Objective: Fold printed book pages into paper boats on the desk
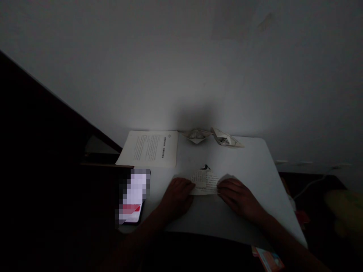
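A folded sheet of printed paper [205, 182], roughly triangular with a straight lower edge, is held just over the white table. My left hand [178, 194] is closed on its left corner, fingertips pressed against the paper. At the opposite corner my right hand [234, 194] pinches the paper between thumb and fingers. Two folded paper boats stand behind it near the wall: the left boat [196, 135] and the right boat [226, 139], their tips nearly touching. The room is dim, so finger details are hard to make out.
A stack of printed pages [151, 149] lies at the table's back left. In front of it is a lit phone [133, 196], its screen blurred. The white table [249, 166] meets a pale wall [159, 68]. A colourful booklet [269, 260] shows below the front edge.
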`<state>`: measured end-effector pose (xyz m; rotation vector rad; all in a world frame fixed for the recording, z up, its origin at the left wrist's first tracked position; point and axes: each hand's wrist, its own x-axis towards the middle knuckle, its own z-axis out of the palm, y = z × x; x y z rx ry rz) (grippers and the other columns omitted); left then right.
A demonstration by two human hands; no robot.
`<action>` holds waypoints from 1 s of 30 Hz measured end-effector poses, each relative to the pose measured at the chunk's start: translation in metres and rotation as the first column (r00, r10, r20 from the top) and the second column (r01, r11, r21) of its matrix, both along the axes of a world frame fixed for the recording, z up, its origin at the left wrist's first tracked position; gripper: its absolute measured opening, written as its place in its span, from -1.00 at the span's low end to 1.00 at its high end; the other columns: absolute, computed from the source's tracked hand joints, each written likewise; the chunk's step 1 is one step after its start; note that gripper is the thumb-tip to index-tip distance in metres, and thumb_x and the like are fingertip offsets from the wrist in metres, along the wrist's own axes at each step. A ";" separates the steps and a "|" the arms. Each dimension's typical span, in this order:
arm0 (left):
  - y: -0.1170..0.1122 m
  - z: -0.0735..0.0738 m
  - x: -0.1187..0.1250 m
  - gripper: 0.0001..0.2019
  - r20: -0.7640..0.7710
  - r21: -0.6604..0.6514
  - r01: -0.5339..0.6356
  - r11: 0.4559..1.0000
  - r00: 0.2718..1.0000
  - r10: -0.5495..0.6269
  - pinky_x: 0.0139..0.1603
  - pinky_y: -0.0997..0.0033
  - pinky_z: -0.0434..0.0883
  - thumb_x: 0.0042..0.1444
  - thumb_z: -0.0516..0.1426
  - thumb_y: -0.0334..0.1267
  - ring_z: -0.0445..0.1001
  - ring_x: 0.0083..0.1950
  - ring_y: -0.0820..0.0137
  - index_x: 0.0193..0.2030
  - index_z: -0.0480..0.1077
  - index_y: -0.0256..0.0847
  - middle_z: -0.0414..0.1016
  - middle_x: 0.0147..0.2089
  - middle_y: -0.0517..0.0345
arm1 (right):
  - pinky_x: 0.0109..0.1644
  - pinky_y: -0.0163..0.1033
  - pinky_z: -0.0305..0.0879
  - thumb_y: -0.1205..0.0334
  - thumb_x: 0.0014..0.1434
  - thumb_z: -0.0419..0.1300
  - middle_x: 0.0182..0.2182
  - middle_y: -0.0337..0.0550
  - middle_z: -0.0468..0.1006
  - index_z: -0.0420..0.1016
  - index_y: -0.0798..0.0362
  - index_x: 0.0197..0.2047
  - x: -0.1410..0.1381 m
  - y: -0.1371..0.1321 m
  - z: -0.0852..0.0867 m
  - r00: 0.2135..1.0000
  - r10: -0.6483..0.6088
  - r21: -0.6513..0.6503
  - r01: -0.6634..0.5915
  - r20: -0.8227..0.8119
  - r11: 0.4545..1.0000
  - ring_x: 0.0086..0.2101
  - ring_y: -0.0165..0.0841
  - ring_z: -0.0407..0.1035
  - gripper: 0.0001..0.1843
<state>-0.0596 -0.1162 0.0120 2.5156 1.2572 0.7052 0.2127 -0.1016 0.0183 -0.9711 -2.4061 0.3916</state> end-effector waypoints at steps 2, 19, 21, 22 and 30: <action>0.004 0.001 0.003 -0.71 -0.023 -0.026 -0.012 1.000 1.000 0.012 0.00 0.08 0.32 0.03 0.13 -0.37 0.36 -0.05 0.20 -0.06 0.39 -0.24 0.44 -0.09 -0.06 | -0.03 -0.08 0.36 0.29 0.21 0.11 -0.22 -0.13 0.58 0.52 -0.02 -0.16 -0.001 0.001 0.001 1.000 -0.012 -0.006 0.012 -0.016 1.000 -0.14 -0.30 0.42 -0.82; 0.025 0.013 0.018 -0.85 -0.234 -0.197 -0.198 0.960 0.961 0.150 -0.12 0.15 0.28 0.11 0.12 -0.20 0.37 -0.18 0.24 -0.37 0.44 -0.21 0.45 -0.30 0.08 | -0.09 -0.06 0.21 0.12 0.21 0.11 -0.46 -0.18 0.54 0.50 0.00 -0.36 -0.007 0.011 0.002 0.970 -0.211 -0.115 0.225 0.121 0.967 -0.33 -0.27 0.38 -0.80; 0.026 0.012 0.020 -0.83 -0.274 -0.194 -0.224 0.955 0.947 0.167 -0.13 0.13 0.29 0.12 0.12 -0.19 0.38 -0.18 0.22 -0.36 0.44 -0.23 0.45 -0.31 0.05 | -0.09 -0.03 0.20 0.09 0.22 0.10 -0.46 -0.18 0.56 0.51 0.00 -0.35 -0.009 0.012 0.002 0.959 -0.236 -0.124 0.256 0.155 0.959 -0.34 -0.26 0.40 -0.77; 0.026 0.012 0.021 -0.82 -0.292 -0.196 -0.234 0.952 0.941 0.171 -0.13 0.13 0.30 0.11 0.11 -0.18 0.39 -0.18 0.21 -0.36 0.44 -0.24 0.45 -0.31 0.04 | -0.10 -0.03 0.20 0.08 0.22 0.09 -0.45 -0.17 0.57 0.52 0.00 -0.34 -0.009 0.012 0.003 0.954 -0.245 -0.128 0.269 0.174 0.955 -0.33 -0.25 0.40 -0.75; 0.035 0.020 0.026 -0.78 -0.395 -0.261 -0.258 0.930 0.908 0.141 -0.14 0.10 0.34 0.10 0.11 -0.18 0.43 -0.16 0.13 -0.30 0.47 -0.30 0.50 -0.28 -0.06 | -0.18 -0.03 0.20 0.06 0.19 0.13 -0.34 -0.14 0.62 0.55 0.02 -0.29 -0.012 0.015 0.000 0.915 -0.280 -0.104 0.321 0.291 0.942 -0.32 -0.19 0.44 -0.75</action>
